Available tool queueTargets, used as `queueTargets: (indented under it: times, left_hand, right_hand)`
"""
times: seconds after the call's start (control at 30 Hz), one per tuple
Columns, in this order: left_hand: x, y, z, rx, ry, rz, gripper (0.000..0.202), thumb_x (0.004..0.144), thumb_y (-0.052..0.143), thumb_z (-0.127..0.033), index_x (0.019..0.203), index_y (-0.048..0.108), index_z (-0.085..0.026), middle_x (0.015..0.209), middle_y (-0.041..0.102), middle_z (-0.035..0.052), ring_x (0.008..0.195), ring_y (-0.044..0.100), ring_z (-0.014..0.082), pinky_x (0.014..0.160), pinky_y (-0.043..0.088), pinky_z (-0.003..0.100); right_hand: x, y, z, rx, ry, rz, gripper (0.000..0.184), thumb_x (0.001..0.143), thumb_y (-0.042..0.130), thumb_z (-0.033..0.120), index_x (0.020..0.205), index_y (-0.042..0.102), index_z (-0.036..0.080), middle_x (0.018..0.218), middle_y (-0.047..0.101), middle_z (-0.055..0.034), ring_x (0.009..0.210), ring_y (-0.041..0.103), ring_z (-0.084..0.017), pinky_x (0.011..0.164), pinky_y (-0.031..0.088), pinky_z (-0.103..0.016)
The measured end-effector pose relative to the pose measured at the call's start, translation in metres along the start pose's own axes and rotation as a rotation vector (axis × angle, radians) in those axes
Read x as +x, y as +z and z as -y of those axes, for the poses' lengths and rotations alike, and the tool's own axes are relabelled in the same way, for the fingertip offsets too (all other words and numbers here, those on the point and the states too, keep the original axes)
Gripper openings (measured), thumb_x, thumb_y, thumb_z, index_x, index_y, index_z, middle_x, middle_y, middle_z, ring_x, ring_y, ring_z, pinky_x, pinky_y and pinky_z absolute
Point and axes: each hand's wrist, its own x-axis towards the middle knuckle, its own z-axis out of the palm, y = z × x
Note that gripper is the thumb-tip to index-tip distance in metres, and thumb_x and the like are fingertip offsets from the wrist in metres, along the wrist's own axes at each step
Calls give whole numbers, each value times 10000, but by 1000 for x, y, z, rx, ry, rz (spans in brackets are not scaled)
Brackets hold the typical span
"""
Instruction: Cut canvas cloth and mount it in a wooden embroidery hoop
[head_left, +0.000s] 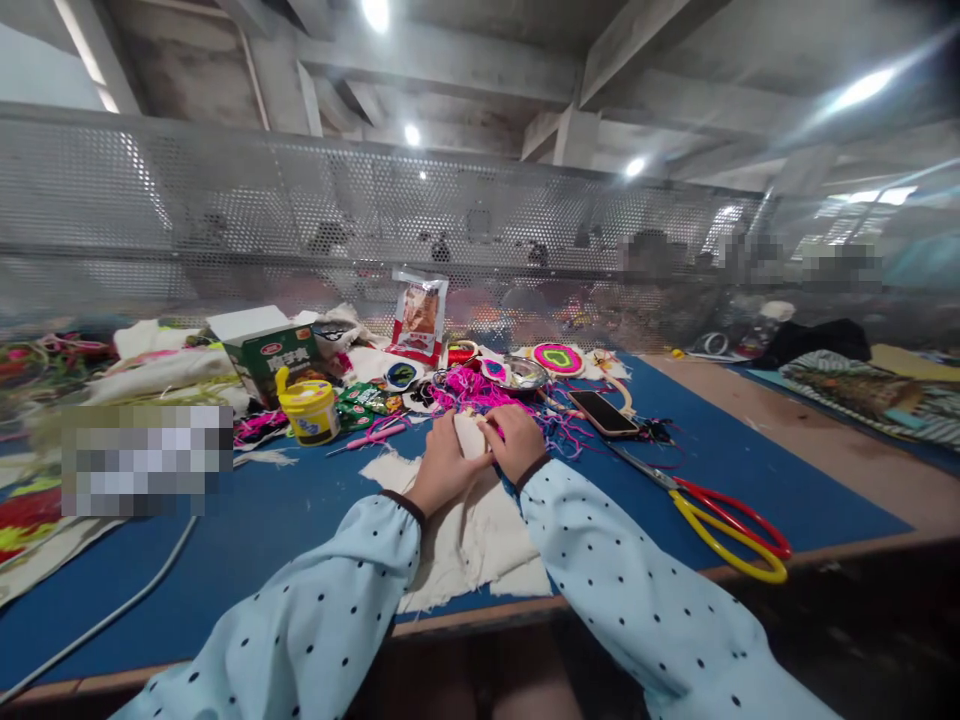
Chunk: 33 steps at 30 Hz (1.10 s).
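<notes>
Cream fabric (487,540) with frayed edges lies on the blue table near its front edge. My left hand (444,465) is closed around a bunched, raised part of this fabric. Close beside it, my right hand (516,440) is closed with its fingertips on the same raised part. Whether something stiff sits inside the fabric between my hands is hidden. Just beyond my fingers lies a tangle of bright pink yarn (476,385). To the left of my hands rests a pink-handled pointed tool (375,436).
Large scissors (705,510) with red and yellow handles lie at the right, near a phone (604,412). A yellow tub (310,410), a green box (270,355) and a snack packet (418,315) stand at the back. A grey cable (150,588) crosses the left side.
</notes>
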Motion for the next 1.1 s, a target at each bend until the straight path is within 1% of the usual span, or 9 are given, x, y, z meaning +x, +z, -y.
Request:
queueTargets:
  times: [0.1, 0.17, 0.3, 0.4, 0.53, 0.6, 0.87, 0.97, 1.1]
  left_hand:
    - [0, 4, -9, 42, -86, 3, 516, 659, 642, -436, 1030, 430, -145, 979, 519, 99, 950, 515, 278, 803, 411, 414]
    - [-1, 5, -14, 72, -100, -26, 461, 666, 630, -450, 961, 437, -152, 922, 509, 82, 905, 516, 265, 777, 412, 400]
    - [-2, 5, -15, 132, 4, -72, 473, 688, 611, -461, 986, 418, -149, 949, 488, 82, 910, 496, 251, 795, 400, 392]
    - [-1, 4, -11, 210, 91, -103, 518, 692, 604, -488, 1023, 410, -140, 971, 478, 90, 922, 481, 257, 813, 390, 402]
    - [2, 3, -7, 285, 168, -124, 515, 714, 577, -471, 1060, 406, -130, 982, 473, 103, 930, 468, 265, 827, 382, 411]
    - [3, 3, -6, 306, 197, -120, 552, 702, 585, -466, 1088, 398, -119, 1002, 469, 114, 950, 460, 277, 841, 378, 418]
    - [5, -3, -1, 329, 291, -67, 723, 612, 645, -470, 1189, 351, -147, 1094, 437, 107, 1017, 422, 297, 897, 349, 448]
    - [6, -6, -1, 379, 296, -77, 726, 603, 653, -461, 1188, 356, -149, 1095, 435, 101, 1001, 419, 292, 897, 351, 438]
    - [6, -8, -1, 412, 286, -81, 725, 594, 670, -448, 1182, 374, -143, 1085, 443, 108, 973, 422, 292, 878, 359, 432]
  right_hand:
    - [2, 1, -1, -138, -14, 20, 202, 893, 431, 294, 804, 575, 183, 828, 608, -81, 846, 487, -210, 766, 342, -319]
    - [3, 2, -2, -201, -16, 28, 235, 908, 399, 280, 776, 567, 181, 819, 610, -85, 829, 483, -212, 753, 334, -321]
    - [2, 3, -2, -246, -25, 24, 318, 938, 315, 259, 724, 539, 187, 774, 604, -72, 789, 479, -201, 731, 320, -316]
    - [0, 1, -2, -217, -30, 20, 324, 939, 315, 282, 711, 525, 190, 746, 596, -62, 769, 482, -191, 703, 316, -306]
    - [-4, -1, -4, -94, 29, 13, 292, 896, 419, 394, 715, 527, 192, 721, 586, -42, 739, 490, -176, 652, 319, -279]
    - [-5, -2, -6, -38, 71, 31, 313, 885, 431, 417, 690, 526, 191, 695, 579, -34, 702, 493, -166, 615, 313, -268]
    - [-6, 3, -14, 93, 134, 109, 368, 901, 373, 346, 609, 535, 190, 596, 558, -31, 585, 485, -144, 559, 299, -269]
    - [-4, 7, -21, 325, 229, 137, 347, 852, 442, 414, 606, 541, 191, 586, 561, -16, 573, 494, -137, 571, 348, -262]
    - [-2, 9, -30, 625, 381, 143, 330, 669, 630, 499, 609, 551, 184, 568, 557, 8, 541, 484, -127, 564, 391, -268]
